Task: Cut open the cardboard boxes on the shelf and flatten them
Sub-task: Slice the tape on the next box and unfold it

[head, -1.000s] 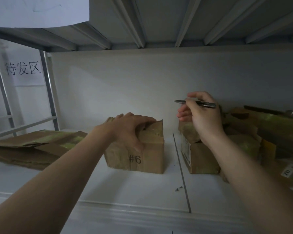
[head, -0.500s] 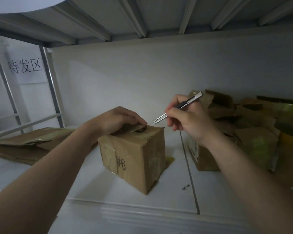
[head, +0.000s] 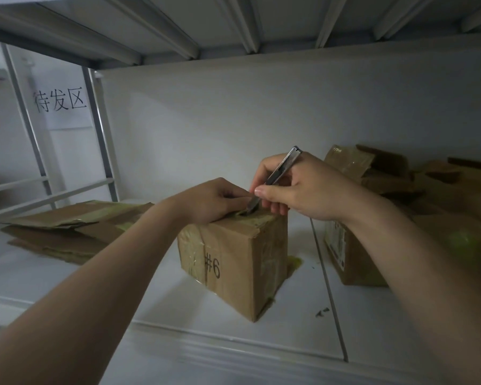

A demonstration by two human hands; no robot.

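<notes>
A small taped cardboard box marked "#6" [head: 233, 262] stands on the white shelf [head: 156, 298], one corner turned toward me. My left hand [head: 214, 200] rests on the box's top with its fingers curled down onto the tape. My right hand [head: 300, 187] grips a slim metal utility knife [head: 279, 173], tilted, with its tip down at the taped top of the box right beside my left fingers.
Flattened cardboard [head: 67, 229] lies stacked at the left of the shelf. More boxes and loose cardboard [head: 400, 207] pile up at the right. A metal shelf post [head: 100, 134] stands at the back left, and the upper shelf hangs low overhead.
The box has been turned with a corner toward me. My right hand has brought the knife down, from held in the air to its tip on the box's taped top.
</notes>
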